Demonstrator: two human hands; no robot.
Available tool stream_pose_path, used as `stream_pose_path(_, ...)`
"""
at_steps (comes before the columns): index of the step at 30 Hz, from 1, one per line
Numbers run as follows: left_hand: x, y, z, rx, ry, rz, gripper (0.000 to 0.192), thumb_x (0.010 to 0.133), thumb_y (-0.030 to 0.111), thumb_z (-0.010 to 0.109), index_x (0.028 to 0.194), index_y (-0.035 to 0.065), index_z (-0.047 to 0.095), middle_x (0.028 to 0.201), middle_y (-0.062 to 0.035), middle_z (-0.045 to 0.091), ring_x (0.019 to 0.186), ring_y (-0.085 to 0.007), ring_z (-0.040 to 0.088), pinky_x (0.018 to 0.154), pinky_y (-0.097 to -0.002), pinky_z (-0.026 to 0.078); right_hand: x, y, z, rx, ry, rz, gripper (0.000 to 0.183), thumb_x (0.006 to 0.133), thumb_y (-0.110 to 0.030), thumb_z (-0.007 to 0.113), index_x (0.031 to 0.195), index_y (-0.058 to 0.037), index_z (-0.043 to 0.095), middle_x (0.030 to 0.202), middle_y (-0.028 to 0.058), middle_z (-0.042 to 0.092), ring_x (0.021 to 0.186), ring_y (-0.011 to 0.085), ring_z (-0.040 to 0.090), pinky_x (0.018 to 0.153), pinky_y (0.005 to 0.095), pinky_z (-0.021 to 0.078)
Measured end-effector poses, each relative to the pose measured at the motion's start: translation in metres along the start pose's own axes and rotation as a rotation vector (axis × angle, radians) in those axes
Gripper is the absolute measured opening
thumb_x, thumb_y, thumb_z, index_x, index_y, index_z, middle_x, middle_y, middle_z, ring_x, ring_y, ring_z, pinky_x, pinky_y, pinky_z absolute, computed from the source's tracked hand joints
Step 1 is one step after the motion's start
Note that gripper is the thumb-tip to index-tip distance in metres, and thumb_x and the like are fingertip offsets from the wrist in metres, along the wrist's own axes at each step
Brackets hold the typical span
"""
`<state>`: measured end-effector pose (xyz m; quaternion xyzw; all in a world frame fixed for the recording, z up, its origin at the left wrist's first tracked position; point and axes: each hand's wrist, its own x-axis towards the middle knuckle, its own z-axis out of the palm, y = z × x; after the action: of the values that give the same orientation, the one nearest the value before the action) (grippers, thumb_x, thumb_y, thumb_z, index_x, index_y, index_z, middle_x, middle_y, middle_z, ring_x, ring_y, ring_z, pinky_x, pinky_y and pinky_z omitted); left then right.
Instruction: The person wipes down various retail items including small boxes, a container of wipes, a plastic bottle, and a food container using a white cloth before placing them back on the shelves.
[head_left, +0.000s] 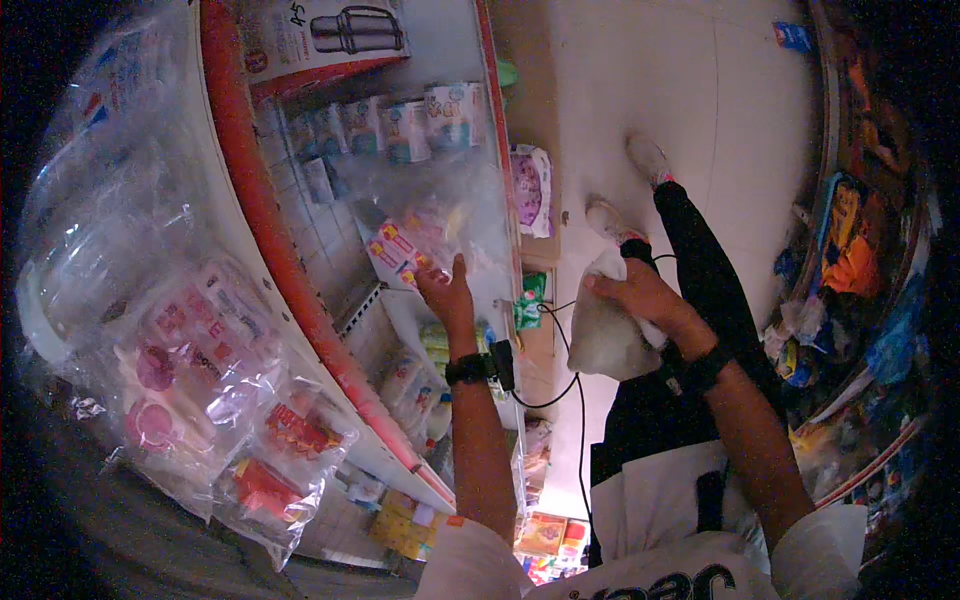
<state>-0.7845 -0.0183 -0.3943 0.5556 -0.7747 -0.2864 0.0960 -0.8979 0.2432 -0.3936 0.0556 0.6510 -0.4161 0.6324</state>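
My left hand (446, 292) reaches onto a white metal shelf, its fingers at a clear plastic package (397, 251) with red and yellow printing. Whether the fingers grip the package cannot be made out. Behind it on the same shelf stands a row of white and teal cartons (405, 127). My right hand (645, 296) holds a bunched, greyish-white cloth (611, 337) in front of my legs, away from the shelf. Each wrist wears a black band, and a black cable hangs between the arms.
Above, at left, a red-edged shelf (300, 330) carries clear plastic bags (202, 360) and a boxed flask (330, 41). A purple and white pack (532, 191) and a green packet (531, 300) are lower down. Mixed packaged goods, some orange (851, 262), line the right side.
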Motion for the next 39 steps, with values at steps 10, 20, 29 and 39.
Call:
stream_pose_path(10, 0.098, -0.02, -0.025, 0.258, -0.413, 0.227, 0.032, 0.077, 0.017, 0.058, 0.101, -0.0037, 0.054, 0.097, -0.0192, 0.057, 0.093, -0.0328, 0.054, 0.08, -0.0394, 0.043, -0.029, -0.032, 0.004, 0.159, -0.106, 0.012, 0.034, 0.079, -0.029, 0.062, 0.097, -0.0011, 0.055, 0.087, 0.0055, 0.059, 0.076, 0.0148, 0.055, 0.07, 0.0291, 0.0446)
stream_pose_path(20, 0.125, -0.049, 0.03, 0.84, -0.42, 0.232, 0.08, 0.065, 0.051, 0.066, 0.124, 0.003, 0.039, 0.126, -0.0211, 0.04, 0.119, -0.0363, 0.035, 0.101, -0.0422, 0.026, -0.023, 0.002, 0.022, 0.122, -0.116, -0.065, 0.039, 0.077, -0.039, 0.062, 0.089, -0.0011, 0.06, 0.08, 0.0102, 0.063, 0.069, 0.0187, 0.057, 0.065, 0.0342, 0.0463)
stream_pose_path(29, 0.034, -0.046, -0.004, 0.851, -0.399, 0.518, 0.064, 0.062, 0.027, 0.071, 0.116, 0.0045, 0.047, 0.131, -0.0208, 0.033, 0.123, -0.0359, 0.027, 0.101, -0.0459, 0.023, -0.024, 0.025, 0.0, 0.073, -0.044, 0.1, 0.035, 0.077, -0.034, 0.064, 0.088, -0.0019, 0.057, 0.078, 0.0044, 0.059, 0.07, 0.0136, 0.054, 0.066, 0.0285, 0.044)
stream_pose_path(39, -0.005, -0.081, -0.044, 0.695, -0.104, 0.0, 0.089, 0.067, 0.021, 0.072, 0.135, 0.0166, 0.015, 0.134, -0.0245, 0.02, 0.123, -0.045, 0.017, 0.094, -0.0547, 0.027, -0.02, 0.037, 0.022, 0.135, 0.054, 0.005, 0.036, 0.077, -0.032, 0.064, 0.092, -0.0011, 0.056, 0.082, 0.0053, 0.059, 0.075, 0.0145, 0.054, 0.07, 0.0298, 0.0441)
